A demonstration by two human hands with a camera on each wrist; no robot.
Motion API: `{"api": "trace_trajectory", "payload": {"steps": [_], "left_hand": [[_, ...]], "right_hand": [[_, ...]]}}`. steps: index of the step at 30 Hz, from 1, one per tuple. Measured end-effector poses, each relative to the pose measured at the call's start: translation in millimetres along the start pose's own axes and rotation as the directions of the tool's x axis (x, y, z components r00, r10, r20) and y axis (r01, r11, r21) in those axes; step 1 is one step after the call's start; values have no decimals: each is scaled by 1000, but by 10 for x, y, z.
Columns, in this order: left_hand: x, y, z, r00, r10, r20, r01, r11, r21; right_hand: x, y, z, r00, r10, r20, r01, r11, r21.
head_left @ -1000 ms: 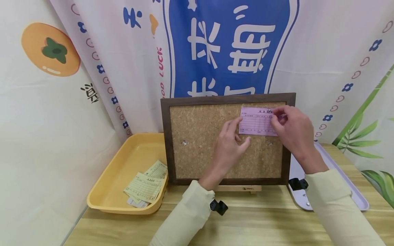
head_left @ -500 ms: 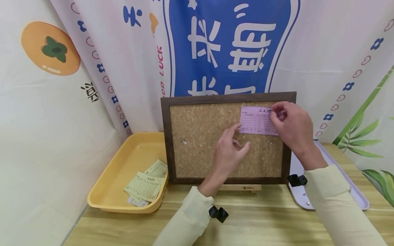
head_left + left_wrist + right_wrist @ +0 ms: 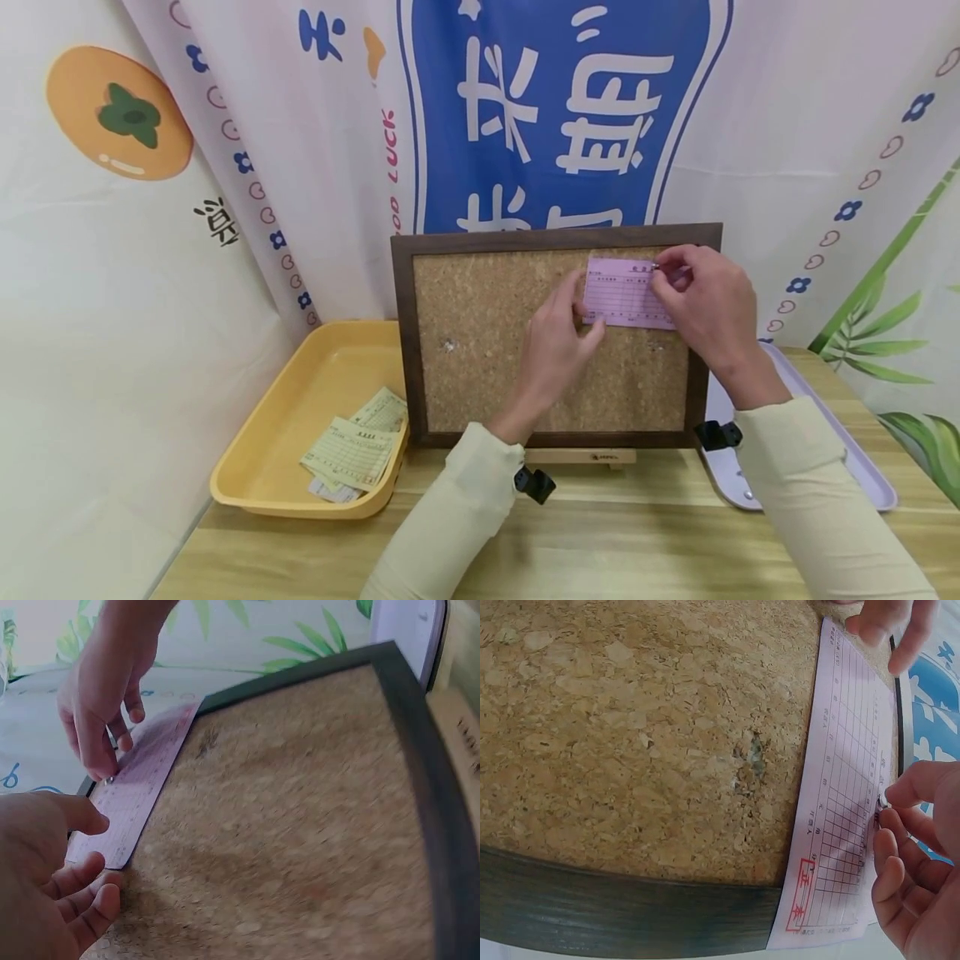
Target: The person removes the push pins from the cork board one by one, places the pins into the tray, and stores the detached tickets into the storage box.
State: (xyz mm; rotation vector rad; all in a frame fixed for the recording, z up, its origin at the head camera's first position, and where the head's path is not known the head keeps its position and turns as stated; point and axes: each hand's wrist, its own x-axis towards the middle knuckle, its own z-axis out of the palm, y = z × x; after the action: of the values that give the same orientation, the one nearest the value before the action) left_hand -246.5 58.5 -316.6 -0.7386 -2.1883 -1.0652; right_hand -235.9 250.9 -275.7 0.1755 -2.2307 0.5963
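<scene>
A pink receipt slip (image 3: pixel 624 293) lies flat against the upper right of a framed corkboard (image 3: pixel 495 350). My right hand (image 3: pixel 707 304) pinches a small silver pushpin (image 3: pixel 883 801) between thumb and index finger at the slip's printed heading. My left hand (image 3: pixel 557 346) is spread at the slip's lower left corner, its thumb and fingers relaxed right by the edge. In the left wrist view, the left hand (image 3: pixel 45 862) shows loosely bent fingers over the near end of the slip. The pin's point is hidden.
A yellow tray (image 3: pixel 300 417) with yellow slips (image 3: pixel 352 450) stands left of the board. Behind my right arm is a lilac tray (image 3: pixel 832 433) with some small silver pieces. The board leans on a wooden stand (image 3: pixel 577 457), with a printed curtain (image 3: pixel 750 150) behind it.
My left hand has risen slightly, and its thumb now overlaps the slip's lower edge. The right hand has shifted slightly left, with the pushpin at the heading.
</scene>
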Motion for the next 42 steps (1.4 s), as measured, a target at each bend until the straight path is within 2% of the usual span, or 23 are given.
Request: {"api": "trace_trajectory", "payload": {"steps": [6, 12, 22, 32, 42], "left_hand": [[164, -4, -43, 999, 0, 53, -2, 999, 47], [241, 14, -62, 997, 0, 75, -6, 997, 81], [345, 2, -63, 1000, 20, 7, -21, 984, 174], [364, 30, -63, 999, 39, 21, -43, 968, 249], [342, 54, -81, 995, 67, 73, -84, 964, 251]], "right_hand": [[8, -4, 13, 1000, 6, 12, -6, 1000, 3], [12, 0, 18, 1000, 10, 13, -10, 1000, -2], [31, -6, 28, 1000, 15, -2, -15, 1000, -3], [38, 6, 42, 1000, -10, -5, 10, 998, -61], [40, 13, 43, 999, -40, -12, 38, 996, -85]]}}
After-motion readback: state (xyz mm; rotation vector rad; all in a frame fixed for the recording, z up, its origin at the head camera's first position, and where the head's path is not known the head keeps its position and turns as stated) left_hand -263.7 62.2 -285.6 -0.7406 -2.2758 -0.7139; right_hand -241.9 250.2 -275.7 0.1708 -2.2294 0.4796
